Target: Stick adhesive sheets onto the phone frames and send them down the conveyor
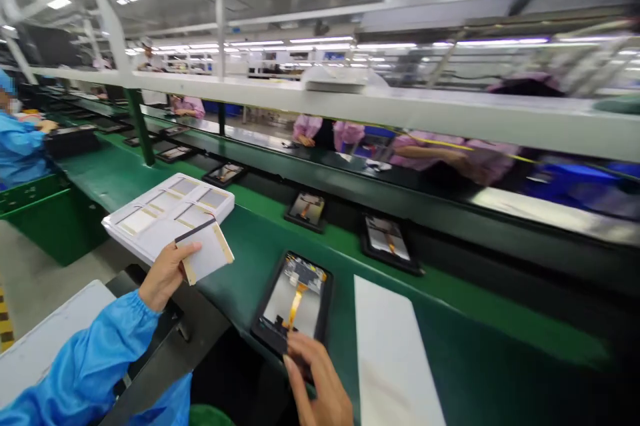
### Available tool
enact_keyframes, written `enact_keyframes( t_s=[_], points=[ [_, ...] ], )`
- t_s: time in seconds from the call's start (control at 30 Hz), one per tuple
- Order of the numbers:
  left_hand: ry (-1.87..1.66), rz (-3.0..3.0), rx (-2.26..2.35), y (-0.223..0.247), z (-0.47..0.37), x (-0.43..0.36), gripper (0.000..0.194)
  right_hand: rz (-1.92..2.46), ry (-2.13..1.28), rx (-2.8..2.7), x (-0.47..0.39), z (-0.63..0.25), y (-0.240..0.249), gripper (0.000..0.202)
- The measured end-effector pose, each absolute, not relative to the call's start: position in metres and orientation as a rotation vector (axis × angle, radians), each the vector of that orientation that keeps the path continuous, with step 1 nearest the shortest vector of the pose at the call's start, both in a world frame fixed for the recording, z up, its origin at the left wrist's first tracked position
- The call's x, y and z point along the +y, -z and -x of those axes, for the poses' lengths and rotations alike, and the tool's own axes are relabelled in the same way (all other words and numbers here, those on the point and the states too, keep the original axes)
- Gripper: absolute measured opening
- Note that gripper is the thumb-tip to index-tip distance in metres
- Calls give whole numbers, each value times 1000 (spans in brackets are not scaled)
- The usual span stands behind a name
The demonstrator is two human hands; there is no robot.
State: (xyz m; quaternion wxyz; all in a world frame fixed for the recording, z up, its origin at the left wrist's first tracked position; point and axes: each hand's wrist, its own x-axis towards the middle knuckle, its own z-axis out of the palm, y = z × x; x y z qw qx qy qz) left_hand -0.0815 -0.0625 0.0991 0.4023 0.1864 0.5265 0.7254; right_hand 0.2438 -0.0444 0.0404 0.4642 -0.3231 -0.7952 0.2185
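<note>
My left hand is closed on a flat silver battery with a dark strip along one edge and tan tape at its ends. It holds the battery tilted above the near corner of a white foam tray, where several similar batteries lie in slots. At the lower edge of an opened tablet is my right hand, thumb and fingers apart, holding nothing that I can see. Whether its fingertips touch the tablet, I cannot tell. The tablet lies on the green bench, showing a circuit board and an orange ribbon cable.
A white sheet lies right of the tablet. Behind it, a line carries more opened tablets. A white shelf rail crosses above the bench. A co-worker in blue sits far left by a green bin; others in pink sit opposite.
</note>
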Motion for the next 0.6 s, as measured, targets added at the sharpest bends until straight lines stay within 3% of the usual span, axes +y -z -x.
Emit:
enact_keyframes(
  t_s=[0.23, 0.47, 0.6],
  points=[
    [-1344, -267, 1155, -63, -41, -32, 35, 873, -221, -2169, -46, -251, -59, 29],
    [-1203, -305, 1106, -59, -80, -31, 29, 982, 18, -2311, -55, -278, -48, 25],
    [-1194, -370, 1056, -60, -90, -30, 36, 990, 158, -2395, -56, -285, -47, 25]
  ],
)
